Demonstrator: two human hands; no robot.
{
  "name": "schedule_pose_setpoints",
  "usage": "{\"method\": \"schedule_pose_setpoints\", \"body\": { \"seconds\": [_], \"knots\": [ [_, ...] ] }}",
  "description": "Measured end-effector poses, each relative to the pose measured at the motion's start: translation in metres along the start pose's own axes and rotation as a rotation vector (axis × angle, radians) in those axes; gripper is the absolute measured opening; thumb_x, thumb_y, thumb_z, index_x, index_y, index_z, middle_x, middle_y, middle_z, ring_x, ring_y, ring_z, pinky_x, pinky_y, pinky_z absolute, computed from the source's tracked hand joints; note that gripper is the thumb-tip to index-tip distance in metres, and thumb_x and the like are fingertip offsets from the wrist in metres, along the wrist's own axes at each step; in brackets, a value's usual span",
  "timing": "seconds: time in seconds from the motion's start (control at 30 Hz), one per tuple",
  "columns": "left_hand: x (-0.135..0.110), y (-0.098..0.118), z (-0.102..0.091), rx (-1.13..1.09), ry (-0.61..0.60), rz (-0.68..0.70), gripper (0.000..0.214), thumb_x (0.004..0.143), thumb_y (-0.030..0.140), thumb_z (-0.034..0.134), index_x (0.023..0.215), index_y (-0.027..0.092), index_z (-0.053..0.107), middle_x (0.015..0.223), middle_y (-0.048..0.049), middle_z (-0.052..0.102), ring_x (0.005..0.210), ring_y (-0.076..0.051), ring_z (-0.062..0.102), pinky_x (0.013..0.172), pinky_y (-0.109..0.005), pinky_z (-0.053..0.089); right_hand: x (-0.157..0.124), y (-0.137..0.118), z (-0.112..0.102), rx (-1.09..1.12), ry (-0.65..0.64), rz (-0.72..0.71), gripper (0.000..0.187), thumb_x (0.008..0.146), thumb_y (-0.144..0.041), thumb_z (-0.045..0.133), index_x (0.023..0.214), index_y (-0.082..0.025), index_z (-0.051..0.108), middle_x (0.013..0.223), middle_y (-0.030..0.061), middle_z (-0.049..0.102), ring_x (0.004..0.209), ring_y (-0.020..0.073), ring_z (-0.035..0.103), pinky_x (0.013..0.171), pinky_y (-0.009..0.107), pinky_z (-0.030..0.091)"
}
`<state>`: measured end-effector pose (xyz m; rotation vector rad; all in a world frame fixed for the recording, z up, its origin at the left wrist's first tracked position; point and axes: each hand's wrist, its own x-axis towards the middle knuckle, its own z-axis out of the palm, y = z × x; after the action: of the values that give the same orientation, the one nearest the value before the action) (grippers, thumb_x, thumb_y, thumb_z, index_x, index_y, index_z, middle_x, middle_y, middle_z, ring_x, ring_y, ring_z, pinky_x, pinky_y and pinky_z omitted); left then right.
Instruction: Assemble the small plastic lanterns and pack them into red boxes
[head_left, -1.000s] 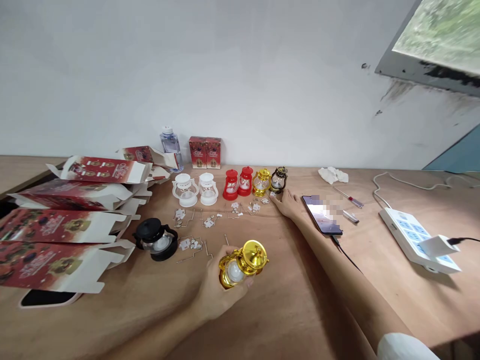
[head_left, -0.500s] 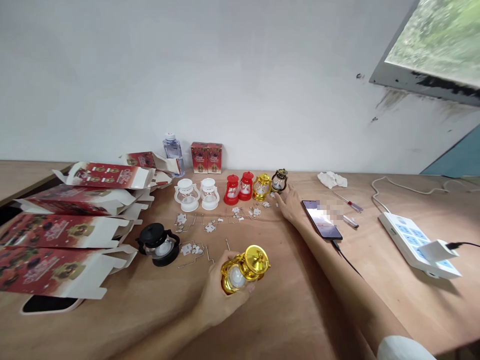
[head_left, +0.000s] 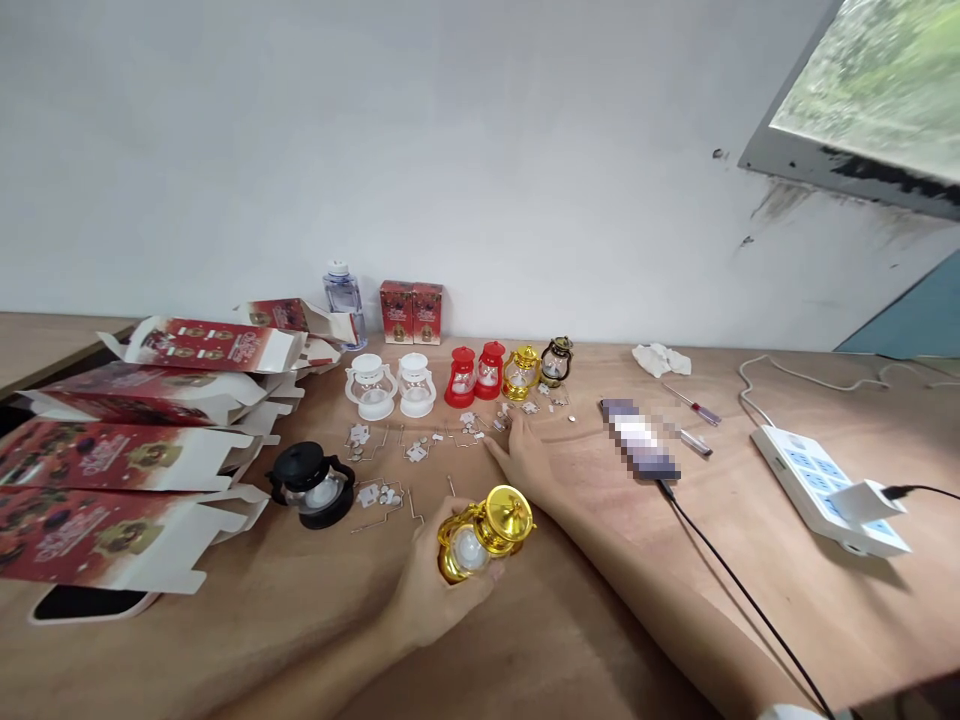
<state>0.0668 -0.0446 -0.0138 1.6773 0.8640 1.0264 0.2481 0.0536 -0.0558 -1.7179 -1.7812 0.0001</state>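
Note:
My left hand [head_left: 439, 590] is wrapped round a shiny gold mini lantern [head_left: 484, 535], tilted with its cap toward the upper right. Reaching forward over the table, my right hand [head_left: 525, 460] has thumb and fingers apart, close to small metal and white parts [head_left: 469, 425]; I see nothing in it. Behind these parts stand two white lanterns [head_left: 371, 388], two red lanterns [head_left: 461, 378], a smaller gold lantern [head_left: 520, 373] and a bronze lantern [head_left: 557, 362]. To the left of my left hand sits a black lantern [head_left: 311, 485], with bent wires and small parts [head_left: 382, 495] beside it.
Opened red cartons [head_left: 105, 455] pile up on the left, near a water bottle [head_left: 344, 305] and two small red boxes [head_left: 412, 313]. On the right lie a phone [head_left: 637, 440] with a cable, a screwdriver [head_left: 705, 412], crumpled tissue [head_left: 660, 360] and a power strip [head_left: 825, 490].
My right hand has moved left and nearer, from beside the bronze lantern to the small parts before the red lanterns. My left hand still holds the gold lantern in nearly the same place.

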Motion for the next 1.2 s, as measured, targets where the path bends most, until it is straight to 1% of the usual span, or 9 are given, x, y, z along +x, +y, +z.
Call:
{"method": "schedule_pose_setpoints", "body": {
  "seconds": [0.2, 0.37, 0.63, 0.8, 0.87, 0.93, 1.0, 1.1, 1.2],
  "knots": [
    [0.000, -0.002, 0.000, -0.044, -0.032, -0.029, 0.034, 0.069, 0.033, 0.068, 0.093, 0.017, 0.052, 0.081, -0.0042, 0.064, 0.070, -0.017, 0.059, 0.063, -0.027, 0.046, 0.025, -0.007, 0.010, -0.043, 0.023, 0.049, 0.041, 0.088, -0.034, 0.049, 0.120, -0.009, 0.047, 0.118, 0.0226, 0.058, 0.114, 0.0324, 0.052, 0.093, 0.048, 0.043],
    [0.000, -0.003, 0.000, -0.033, -0.021, -0.021, 0.032, 0.068, 0.031, 0.067, 0.092, 0.017, 0.052, 0.080, -0.0035, 0.063, 0.069, -0.017, 0.058, 0.062, -0.026, 0.045, 0.035, -0.009, 0.017, -0.084, 0.008, 0.084, 0.041, 0.089, -0.033, 0.048, 0.119, -0.004, 0.047, 0.119, 0.0265, 0.056, 0.115, 0.0349, 0.050, 0.093, 0.049, 0.041],
    [0.000, -0.001, 0.001, -0.019, -0.004, -0.001, 0.030, 0.067, 0.029, 0.068, 0.090, 0.017, 0.053, 0.077, -0.0011, 0.061, 0.066, -0.014, 0.054, 0.059, -0.024, 0.043, 0.049, -0.017, 0.021, -0.116, 0.002, 0.147, 0.036, 0.091, -0.031, 0.047, 0.114, -0.004, 0.050, 0.118, 0.0269, 0.056, 0.114, 0.0354, 0.050, 0.093, 0.049, 0.040],
    [0.000, -0.002, 0.001, -0.012, 0.000, -0.018, 0.032, 0.067, 0.031, 0.068, 0.090, 0.017, 0.052, 0.075, -0.0009, 0.059, 0.066, -0.014, 0.054, 0.062, -0.025, 0.044, 0.037, -0.024, 0.016, -0.091, 0.036, 0.134, 0.054, 0.089, -0.038, 0.050, 0.125, 0.001, 0.042, 0.131, 0.0291, 0.047, 0.124, 0.0357, 0.042, 0.100, 0.048, 0.036],
    [-0.001, -0.002, 0.001, -0.009, -0.010, -0.017, 0.031, 0.068, 0.031, 0.067, 0.091, 0.017, 0.052, 0.076, -0.0011, 0.059, 0.066, -0.014, 0.054, 0.062, -0.025, 0.043, 0.025, -0.028, 0.013, -0.068, 0.062, 0.078, 0.062, 0.087, -0.042, 0.052, 0.129, 0.001, 0.038, 0.134, 0.0285, 0.043, 0.127, 0.0358, 0.039, 0.102, 0.049, 0.034],
    [0.000, -0.001, 0.000, -0.007, -0.020, -0.004, 0.032, 0.068, 0.030, 0.068, 0.092, 0.017, 0.052, 0.078, -0.0016, 0.060, 0.067, -0.014, 0.054, 0.063, -0.025, 0.043, 0.015, -0.033, 0.011, -0.044, 0.053, -0.020, 0.065, 0.084, -0.046, 0.055, 0.130, -0.004, 0.038, 0.133, 0.0250, 0.045, 0.126, 0.0346, 0.040, 0.101, 0.050, 0.035],
    [0.000, 0.000, 0.000, -0.008, -0.027, 0.004, 0.031, 0.068, 0.029, 0.068, 0.092, 0.016, 0.053, 0.079, -0.0021, 0.061, 0.068, -0.015, 0.055, 0.063, -0.025, 0.044, 0.010, -0.037, 0.010, -0.054, 0.010, -0.081, 0.062, 0.082, -0.047, 0.057, 0.128, -0.007, 0.041, 0.126, 0.0219, 0.050, 0.121, 0.0335, 0.043, 0.098, 0.049, 0.038],
    [0.001, 0.002, 0.000, -0.020, -0.025, 0.004, 0.030, 0.068, 0.029, 0.068, 0.091, 0.016, 0.052, 0.078, -0.0017, 0.060, 0.067, -0.014, 0.055, 0.062, -0.025, 0.043, 0.011, -0.041, 0.010, -0.132, -0.053, -0.053, 0.050, 0.084, -0.045, 0.056, 0.115, -0.007, 0.050, 0.113, 0.0212, 0.057, 0.111, 0.0341, 0.049, 0.093, 0.049, 0.041],
    [0.002, 0.003, 0.000, -0.031, -0.035, -0.008, 0.031, 0.068, 0.029, 0.068, 0.091, 0.016, 0.051, 0.076, -0.0012, 0.060, 0.065, -0.013, 0.054, 0.061, -0.024, 0.043, 0.018, -0.044, 0.011, -0.189, -0.080, -0.037, 0.038, 0.087, -0.040, 0.055, 0.106, -0.008, 0.053, 0.107, 0.0201, 0.060, 0.106, 0.0330, 0.051, 0.090, 0.047, 0.042]
  ]
}}
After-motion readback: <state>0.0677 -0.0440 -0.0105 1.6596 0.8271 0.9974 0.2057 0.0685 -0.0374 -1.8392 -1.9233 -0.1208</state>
